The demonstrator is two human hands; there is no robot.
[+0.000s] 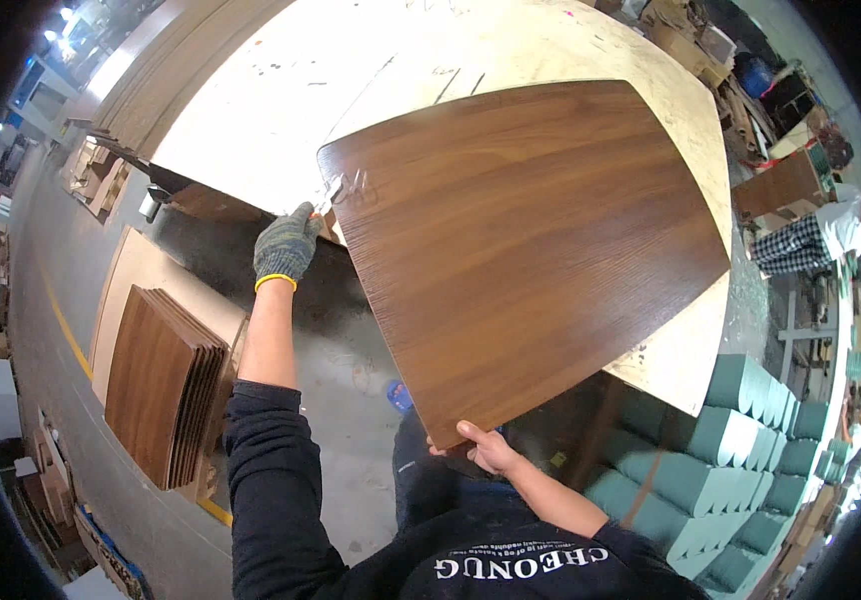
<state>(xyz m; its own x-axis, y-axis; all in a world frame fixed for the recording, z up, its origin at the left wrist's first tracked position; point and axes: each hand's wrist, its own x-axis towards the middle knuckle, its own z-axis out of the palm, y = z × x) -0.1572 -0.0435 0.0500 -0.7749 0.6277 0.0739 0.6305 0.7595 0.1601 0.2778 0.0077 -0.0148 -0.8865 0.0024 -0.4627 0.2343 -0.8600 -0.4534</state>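
Observation:
A dark brown wood-grain panel (541,250) lies tilted over the pale worktable (251,120), its near corner sticking out past the table edge towards me. My right hand (476,450) is bare and grips that near corner, thumb on top and fingers underneath. My left hand (288,245) wears a grey knit glove with a yellow cuff and is beside the panel's left edge. Its fingers are closed around something small that I cannot make out. A pale mark shows on the panel's upper left corner.
To my left, a stack of similar brown panels (156,385) rests on a light board (121,290). Green wrapped bundles (711,470) are piled at the lower right. Another person (821,235) is at the far right, near a brown cabinet (781,190).

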